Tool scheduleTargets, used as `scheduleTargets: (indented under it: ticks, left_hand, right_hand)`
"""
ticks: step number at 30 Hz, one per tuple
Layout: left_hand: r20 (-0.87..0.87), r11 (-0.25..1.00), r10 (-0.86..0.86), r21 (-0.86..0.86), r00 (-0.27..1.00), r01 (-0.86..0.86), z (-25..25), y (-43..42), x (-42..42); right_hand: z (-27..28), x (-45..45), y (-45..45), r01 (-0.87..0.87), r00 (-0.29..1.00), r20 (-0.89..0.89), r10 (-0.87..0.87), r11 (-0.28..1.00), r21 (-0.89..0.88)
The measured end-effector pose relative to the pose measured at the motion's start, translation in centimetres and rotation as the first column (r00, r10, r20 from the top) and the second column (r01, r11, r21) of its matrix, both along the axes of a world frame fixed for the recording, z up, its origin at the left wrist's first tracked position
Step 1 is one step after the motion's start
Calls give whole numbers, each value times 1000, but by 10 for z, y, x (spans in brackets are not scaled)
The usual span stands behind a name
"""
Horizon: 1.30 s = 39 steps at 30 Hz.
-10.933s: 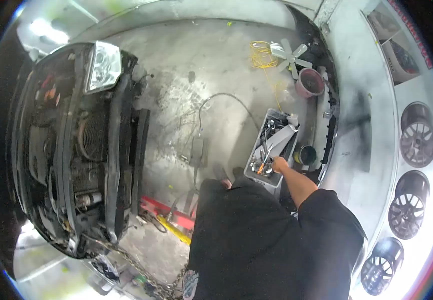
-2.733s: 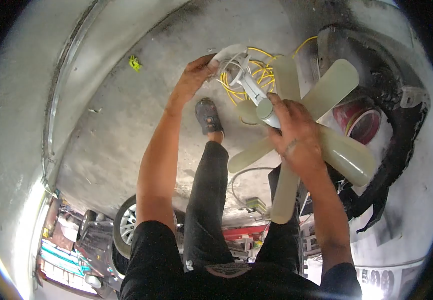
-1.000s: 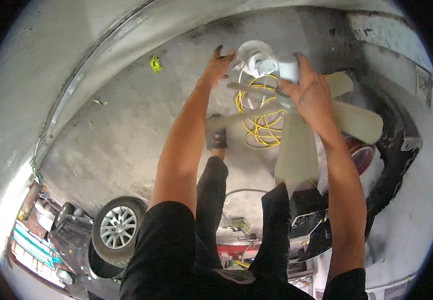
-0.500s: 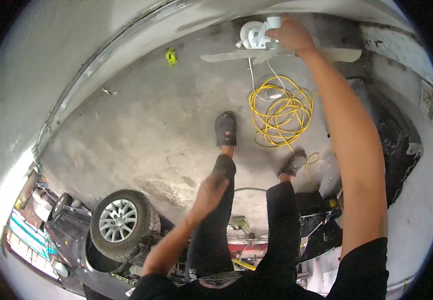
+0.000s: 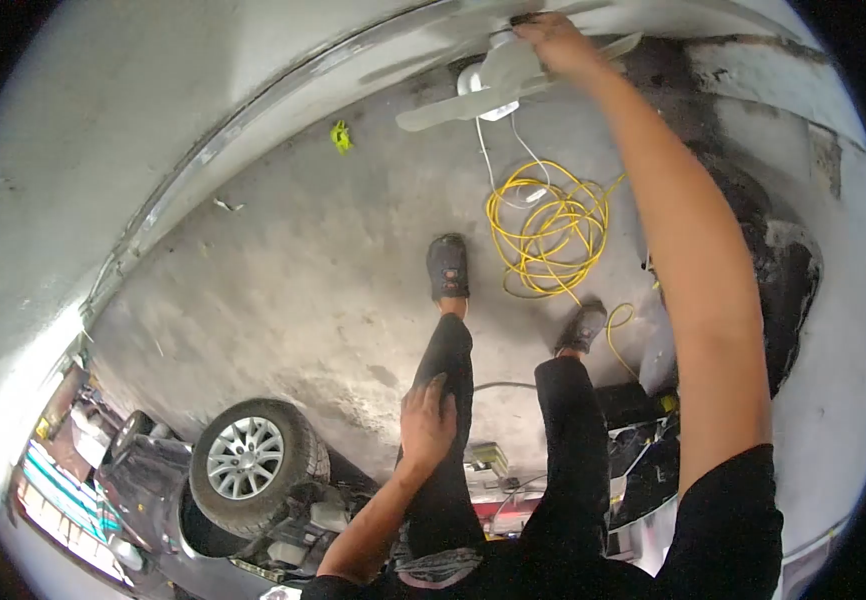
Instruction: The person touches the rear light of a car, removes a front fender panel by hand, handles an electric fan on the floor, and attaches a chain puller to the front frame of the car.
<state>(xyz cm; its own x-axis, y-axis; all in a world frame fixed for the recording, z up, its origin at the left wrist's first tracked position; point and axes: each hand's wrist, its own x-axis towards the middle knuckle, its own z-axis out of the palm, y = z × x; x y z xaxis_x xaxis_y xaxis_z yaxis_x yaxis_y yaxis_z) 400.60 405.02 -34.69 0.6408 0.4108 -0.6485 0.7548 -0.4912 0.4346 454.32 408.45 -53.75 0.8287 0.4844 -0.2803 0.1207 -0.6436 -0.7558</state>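
A white fan (image 5: 498,75) with long pale blades stands tilted near the wall at the top of the view. My right hand (image 5: 558,45) reaches out to it, fingers closed at its upper end; a small dark part shows by the fingertips. Exactly what part of the fan they grip is hard to see. My left hand (image 5: 428,422) lies on my left leg near the knee, fingers somewhat apart, holding nothing. From the fan a white cord (image 5: 486,160) runs down to a white plug end (image 5: 536,195) among a loose yellow cable coil (image 5: 553,235).
A car wheel with a silver rim (image 5: 245,457) sits at the lower left by a dark vehicle (image 5: 148,480). A large black panel (image 5: 788,290) lies along the right. One bright yellow-green scrap (image 5: 341,136) is on the concrete floor. A small greenish box (image 5: 486,458) lies between my legs.
The fan has tilted and shifted up and left, with its right blade rising. My right hand has moved up with it. My left hand has settled onto my leg.
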Motion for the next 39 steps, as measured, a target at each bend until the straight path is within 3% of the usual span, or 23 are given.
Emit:
scheduleTargets:
  ticks: [3, 6, 9, 10, 11, 12, 13, 14, 15, 16, 17, 19, 22, 24, 26, 28, 30, 32, 34, 35, 36, 39]
  left_hand:
    - [16, 997, -72, 31, 997, 72, -3, -6, -6]
    - [64, 989, -138, 68, 988, 134, -2, -12, -3]
    - [121, 982, -172, 96, 978, 161, -10, -13, 11]
    - [132, 980, -186, 101, 974, 173, -6, -12, 10]
    - [165, 979, -196, 84, 967, 184, 1, -10, 10]
    - [215, 979, -203, 78, 955, 191, 3, -6, 19]
    - [257, 978, -209, 67, 944, 199, 8, 0, 25]
    - [252, 970, -241, 65, 937, 233, 19, 6, 23]
    - [245, 962, -274, 64, 930, 267, 30, 14, 22]
    - [241, 951, -308, 72, 921, 299, 38, 24, 20]
    - [247, 953, -301, 58, 921, 296, 47, 37, 13]
    - [267, 958, -283, 35, 921, 284, 69, 58, 7]
    - [90, 983, -109, -136, 990, 121, 118, 91, 2]
    - [67, 954, -246, -161, 967, 254, 114, 128, -21]
    - [-137, 938, -100, -343, 985, 47, 100, 155, -50]
    - [-332, 929, -63, -365, 941, -67, 151, 148, -44]
    - [-361, 919, -114, -392, 925, -41, 180, 144, -50]
    - [-435, 935, -136, -353, 890, -30, 212, 121, -45]
    - [-468, 923, -377, -257, 799, 286, 236, 93, -37]
    - [-437, 867, -497, -281, 750, 411, 220, 107, -41]
    - [-351, 753, -658, -333, 667, 568, 178, 143, -46]
    - [-106, 408, -910, -403, 401, 819, 100, 189, 3]
  right_hand:
    - [82, -38, -11, 12, 992, -125, -2, 997, 82]
    - [117, -118, -67, 46, 988, 141, -70, 984, 169]
    - [132, -248, -156, 161, 986, 42, -162, 986, 35]
    - [143, -286, -195, 152, 968, -189, -165, 985, -82]
    - [182, -315, -222, 211, 894, -353, -277, 954, -213]
    - [154, -376, -286, 198, 939, -208, -273, 926, -321]
    - [206, -393, -310, 201, 827, -371, -423, 838, -508]
    - [232, -428, -344, 247, 857, -282, -431, 824, -509]
    - [245, -467, -391, 150, 896, -272, -350, 817, -557]
    - [275, -488, -421, 188, 881, -252, -401, 785, -590]
    - [298, -511, -438, 221, 860, -240, -450, 753, -620]
    - [344, -529, -458, 182, 909, -177, -378, 740, -648]
    - [370, -548, -460, 430, 753, -206, -625, 704, -565]
    - [392, -550, -430, 595, 538, -348, -768, 639, -488]
    - [388, -571, -410, 616, 600, -392, -698, 715, -331]
    - [408, -576, -385, 580, 675, -355, -646, 763, -285]
    - [420, -592, -376, 598, 711, -325, -624, 779, -188]
    - [418, -614, -386, 667, 648, -324, -689, 719, -195]
    - [412, -657, -409, 748, 561, -274, -781, 620, -237]
    - [402, -678, -421, 787, 512, -224, -829, 557, -264]
    - [399, -696, -428, 820, 463, -179, -868, 496, -284]
    - [435, -740, -451, 943, 54, -245, -968, 130, -306]
